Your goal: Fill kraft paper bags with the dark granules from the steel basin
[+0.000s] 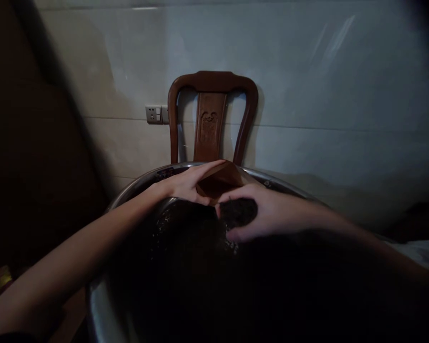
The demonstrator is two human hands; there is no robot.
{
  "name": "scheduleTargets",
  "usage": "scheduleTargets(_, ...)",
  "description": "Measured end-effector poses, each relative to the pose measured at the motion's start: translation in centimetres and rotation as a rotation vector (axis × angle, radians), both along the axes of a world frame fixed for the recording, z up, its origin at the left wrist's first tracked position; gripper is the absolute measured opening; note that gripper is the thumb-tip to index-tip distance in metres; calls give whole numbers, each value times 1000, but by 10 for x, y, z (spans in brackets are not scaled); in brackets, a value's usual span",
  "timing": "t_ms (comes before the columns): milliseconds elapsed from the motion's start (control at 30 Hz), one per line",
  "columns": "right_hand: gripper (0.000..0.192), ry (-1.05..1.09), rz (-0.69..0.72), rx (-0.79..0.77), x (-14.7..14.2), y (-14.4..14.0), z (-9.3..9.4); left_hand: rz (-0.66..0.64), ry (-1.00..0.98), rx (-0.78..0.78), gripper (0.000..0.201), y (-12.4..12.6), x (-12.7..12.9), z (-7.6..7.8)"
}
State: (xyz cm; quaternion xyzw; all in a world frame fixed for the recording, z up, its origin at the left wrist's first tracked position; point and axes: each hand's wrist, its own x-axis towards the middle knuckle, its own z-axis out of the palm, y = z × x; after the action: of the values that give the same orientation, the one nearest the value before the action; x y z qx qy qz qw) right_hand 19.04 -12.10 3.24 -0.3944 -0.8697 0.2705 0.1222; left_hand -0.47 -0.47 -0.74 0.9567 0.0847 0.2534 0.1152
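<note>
Steel, wide and round, the large metal basin (pixel 136 188) held a dark heap of loose dried leaves (pixel 186 238), hard to make out in the dim light. The left hand (pixel 186 183) kept the mouth of a brown paper bag (pixel 219 178) open at the far rim, its grip closed on the bag's edge. The right hand (pixel 268 212) cupped a clump of leaves, fingers curled around it, just beside the opening. The filling step seemed in hand; next the clump would need tipping into the bag without spilling. A carved brown wooden chair (pixel 210 114) stood behind.

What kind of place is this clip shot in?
Probably a dim room in a home or small workshop: a carved wooden chair stands against a tiled wall with a power socket. Both hands work over a large metal basin of dark loose material.
</note>
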Motion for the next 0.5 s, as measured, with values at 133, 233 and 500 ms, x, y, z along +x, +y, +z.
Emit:
scheduleTargets(133, 34, 41, -92, 346, -3, 24, 9, 11, -29, -48, 93, 5, -1, -5)
scheduleTargets(233, 37, -72, -171, 552, -7, 55, -12, -28, -74, -77, 91, 8, 0, -7)
scheduleTargets(500, 33, -139, -248, 505, -3, 79, -44, -67, -30, -12, 95, 10, 6, -11)
